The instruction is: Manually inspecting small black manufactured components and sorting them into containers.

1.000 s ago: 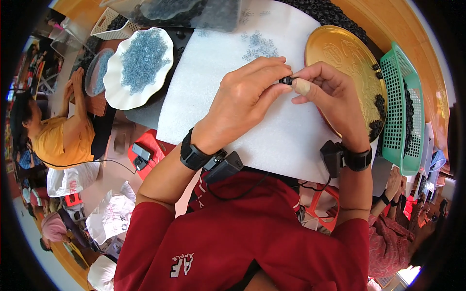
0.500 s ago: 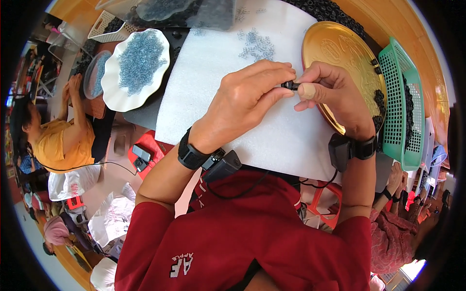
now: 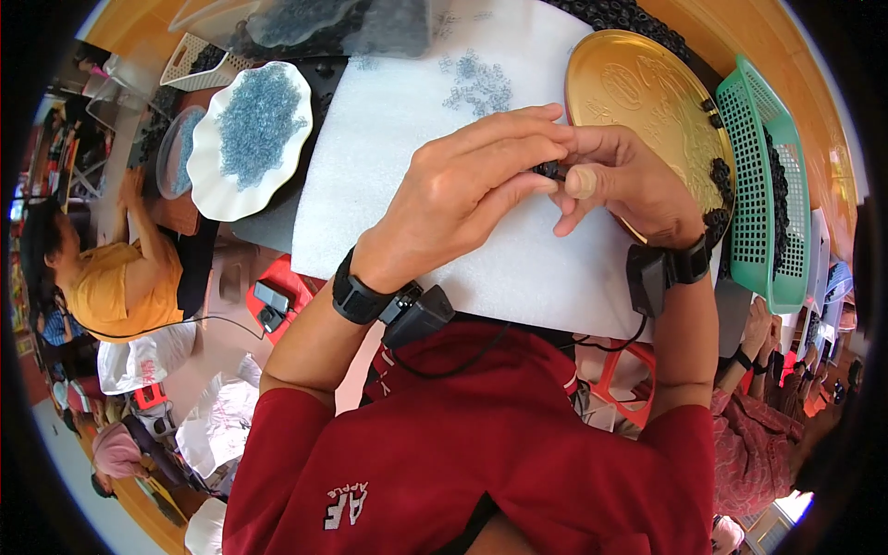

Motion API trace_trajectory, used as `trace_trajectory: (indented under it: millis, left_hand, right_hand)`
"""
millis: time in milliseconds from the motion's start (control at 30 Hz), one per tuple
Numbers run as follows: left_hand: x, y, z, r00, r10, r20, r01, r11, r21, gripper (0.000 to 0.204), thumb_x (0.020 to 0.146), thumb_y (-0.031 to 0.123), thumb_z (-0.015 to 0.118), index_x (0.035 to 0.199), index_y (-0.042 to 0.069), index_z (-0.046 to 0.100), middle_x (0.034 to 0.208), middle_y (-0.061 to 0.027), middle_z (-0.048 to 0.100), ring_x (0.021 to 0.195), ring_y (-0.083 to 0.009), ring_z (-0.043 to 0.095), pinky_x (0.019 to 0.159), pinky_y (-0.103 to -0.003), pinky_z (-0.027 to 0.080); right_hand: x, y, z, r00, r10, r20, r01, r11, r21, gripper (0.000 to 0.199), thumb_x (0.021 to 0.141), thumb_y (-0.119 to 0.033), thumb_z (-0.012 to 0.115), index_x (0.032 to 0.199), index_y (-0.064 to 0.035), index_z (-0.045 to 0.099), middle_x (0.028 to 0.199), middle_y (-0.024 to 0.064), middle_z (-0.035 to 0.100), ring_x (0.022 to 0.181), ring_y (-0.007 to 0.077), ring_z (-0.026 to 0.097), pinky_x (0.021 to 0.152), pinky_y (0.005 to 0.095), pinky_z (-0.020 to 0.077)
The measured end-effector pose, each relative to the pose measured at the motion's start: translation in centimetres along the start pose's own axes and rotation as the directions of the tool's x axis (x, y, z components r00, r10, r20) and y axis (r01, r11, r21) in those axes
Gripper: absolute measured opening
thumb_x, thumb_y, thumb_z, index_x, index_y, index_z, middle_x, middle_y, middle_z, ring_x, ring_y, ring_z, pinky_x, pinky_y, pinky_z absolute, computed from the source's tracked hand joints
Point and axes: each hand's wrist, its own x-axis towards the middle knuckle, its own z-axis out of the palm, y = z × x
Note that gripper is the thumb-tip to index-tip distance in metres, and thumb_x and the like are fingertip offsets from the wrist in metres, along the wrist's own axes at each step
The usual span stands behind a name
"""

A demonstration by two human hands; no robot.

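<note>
A small round black part (image 3: 548, 170) sits pinched between the thumb and fingers of my left hand (image 3: 467, 180). My right hand (image 3: 615, 176) meets it from the other side, thumb and fingers bent close to the part; whether they grip it is hidden. Both hands are over a white foam sheet (image 3: 370, 185). Beyond them on the sheet lies a loose scatter of small clear bluish pieces (image 3: 478, 85). A round gold tray (image 3: 601, 83), with black parts along its right edge, is partly under my right hand.
A white scalloped dish (image 3: 208, 185) heaped with clear bluish pieces stands at the left. A green basket (image 3: 758, 194) holding black parts is at the right. A clear bin (image 3: 388, 28) and piled black parts (image 3: 629, 18) lie at the back. Co-workers (image 3: 120, 277) sit on either side.
My hands have drawn closer around the black part, which shows less between them than before. The right fingers have shifted in toward the left. The tabletop things look the same.
</note>
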Motion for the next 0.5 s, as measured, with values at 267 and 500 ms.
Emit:
trace_trajectory:
  millis: [267, 500]
  left_hand:
    - [0.0, 0.3, -0.4, 1.0, 0.016, -0.024, -0.018, 0.998, -0.067, 0.029, 0.079, -0.002, 0.064, 0.107, -0.001, 0.067, 0.109, -0.0158, 0.067, 0.11, -0.0339, 0.062, 0.09, -0.038, 0.053]
    - [-0.1, 0.2, -0.5, 1.0, -0.031, 0.0, 0.031, 0.999, -0.024, 0.026, 0.081, -0.003, 0.062, 0.107, -0.001, 0.067, 0.109, -0.016, 0.067, 0.107, -0.0324, 0.064, 0.087, -0.037, 0.054]
  right_hand:
    - [0.4, 1.4, 1.0, 0.997, -0.076, 0.028, 0.071, 0.987, 0.141, 0.04, 0.089, -0.023, 0.067, 0.118, 0.0032, 0.059, 0.095, 0.0029, 0.061, 0.081, 0.0101, 0.062, 0.077, 0.0334, 0.0594]
    - [0.9, 1.7, 1.6, 0.999, -0.034, -0.012, 0.035, 0.964, 0.264, 0.039, 0.091, -0.025, 0.065, 0.119, 0.0011, 0.057, 0.089, -0.0001, 0.06, 0.076, 0.0066, 0.057, 0.084, 0.0376, 0.0569]
